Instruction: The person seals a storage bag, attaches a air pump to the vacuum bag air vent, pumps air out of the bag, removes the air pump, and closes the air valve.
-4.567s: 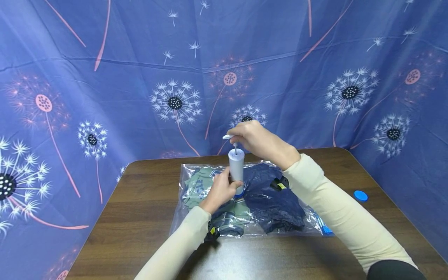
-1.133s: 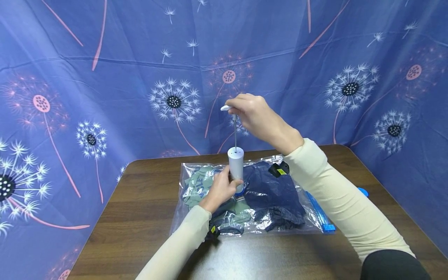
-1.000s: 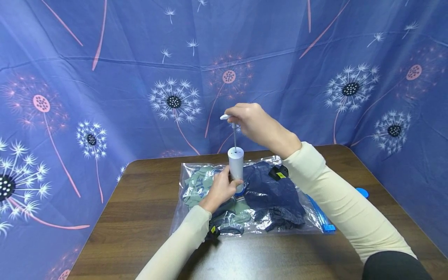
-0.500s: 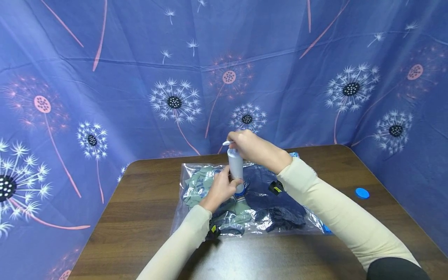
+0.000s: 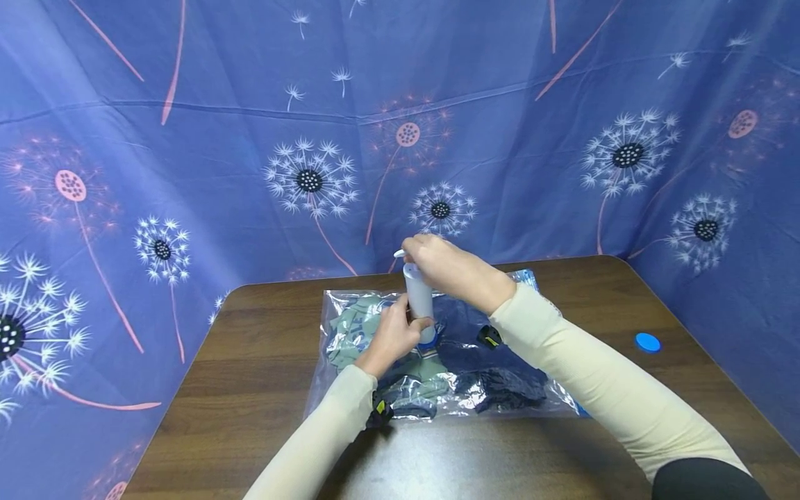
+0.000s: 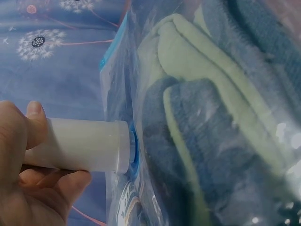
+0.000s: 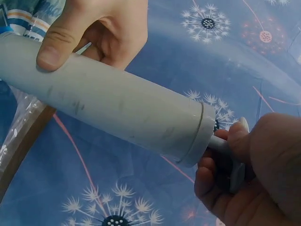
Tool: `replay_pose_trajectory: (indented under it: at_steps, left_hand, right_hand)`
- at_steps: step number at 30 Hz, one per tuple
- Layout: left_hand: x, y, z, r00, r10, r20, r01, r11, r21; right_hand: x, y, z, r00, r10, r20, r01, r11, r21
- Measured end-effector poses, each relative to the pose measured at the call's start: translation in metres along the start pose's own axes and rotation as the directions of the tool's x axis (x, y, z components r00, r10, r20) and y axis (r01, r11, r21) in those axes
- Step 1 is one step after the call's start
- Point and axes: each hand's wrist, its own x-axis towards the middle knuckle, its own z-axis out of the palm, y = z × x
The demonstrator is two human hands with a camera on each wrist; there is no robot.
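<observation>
A white hand pump (image 5: 419, 295) stands nearly upright, tilted slightly, on the blue valve (image 5: 428, 343) of a clear plastic bag (image 5: 337, 297) lying on the table. The left hand (image 5: 395, 335) grips the lower part of the pump's cylinder (image 6: 84, 143). The right hand (image 5: 451, 267) is curled round the white handle (image 7: 237, 176), which sits close to the cylinder's top, with a short bit of stem showing in the right wrist view. Inside the bag are a green garment (image 5: 353, 333) and dark blue clothing (image 5: 500, 389).
A round blue cap (image 5: 647, 342) lies on the wooden table (image 5: 250, 361) at the right. Black pieces with yellow marks (image 5: 490, 337) show at the bag's middle right and near the left sleeve. A blue patterned cloth (image 5: 250, 69) hangs behind and beside the table.
Since about a second ago, the right hand has lowered the handle from well above the cylinder to its top. The cylinder leans slightly more to the left; the left hand keeps its grip.
</observation>
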Motion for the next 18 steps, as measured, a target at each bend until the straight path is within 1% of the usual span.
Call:
replay_pose_trajectory:
  at_steps: [4,8,13,18]
  left_hand:
    - [-0.0004,0.0012,-0.0002,1.000,0.005,-0.008,-0.004,1.000,0.008]
    - [-0.0003,0.0024,0.0003,1.000,0.009,-0.012,-0.008,1.000,0.020]
    - [-0.0011,0.0030,0.0008,1.000,0.001,-0.004,-0.001,1.000,0.010]
    - [-0.0016,0.0009,0.0013,1.000,0.013,-0.004,-0.013,1.000,0.010]
  right_hand:
    - [-0.0023,-0.0001,0.0012,0.998,-0.040,-0.038,0.038,0.998,-0.050]
    - [-0.0041,-0.0009,0.0006,0.997,-0.057,-0.051,0.052,0.995,-0.082]
    - [-0.0047,-0.0009,0.0007,0.998,-0.047,-0.036,0.044,0.996,-0.081]
    - [-0.0047,-0.0019,-0.0005,0.999,-0.038,-0.015,0.037,0.996,-0.083]
